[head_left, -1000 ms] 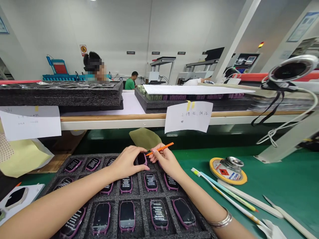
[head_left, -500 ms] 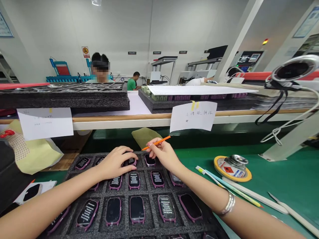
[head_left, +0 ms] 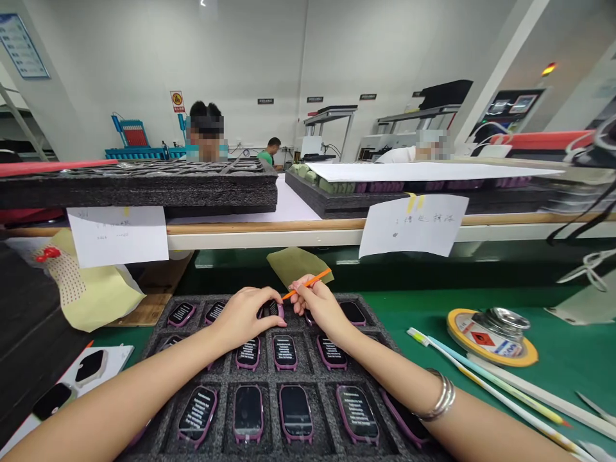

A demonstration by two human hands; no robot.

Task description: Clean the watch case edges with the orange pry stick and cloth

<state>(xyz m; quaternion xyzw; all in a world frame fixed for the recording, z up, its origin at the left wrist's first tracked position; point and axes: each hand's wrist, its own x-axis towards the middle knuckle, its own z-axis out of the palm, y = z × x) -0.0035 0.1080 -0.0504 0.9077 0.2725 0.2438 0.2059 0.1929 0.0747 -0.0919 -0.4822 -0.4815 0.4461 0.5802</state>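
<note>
My left hand (head_left: 253, 311) reaches to the back row of a black foam tray (head_left: 267, 410). Its thumb and fingers close around a purple-framed smartwatch (head_left: 276, 309), which looks slightly tilted. In my right hand (head_left: 320, 307) is a thin orange stick (head_left: 315, 280), pinched between thumb and fingers. The stick's tip points down-left to the upper edge of that watch; whether it touches is too small to tell. Several similar purple watches lie in the tray's compartments, some with lit white text, such as one watch (head_left: 285, 351) just in front. My right hand partly covers another watch.
Right of the tray, long brush-like sticks (head_left: 486, 375) and a yellow tape roll (head_left: 464, 324) with a metal-topped container lie on the green mat. Above, a shelf edge (head_left: 269, 239) carries foam trays and hanging paper notes. Two watches on white paper are at left. People sit beyond.
The view has shifted, so the tray and shelf sit further right. My left thumb and fingers have closed on the watch's sides, and the orange stick's tip has come to it.
</note>
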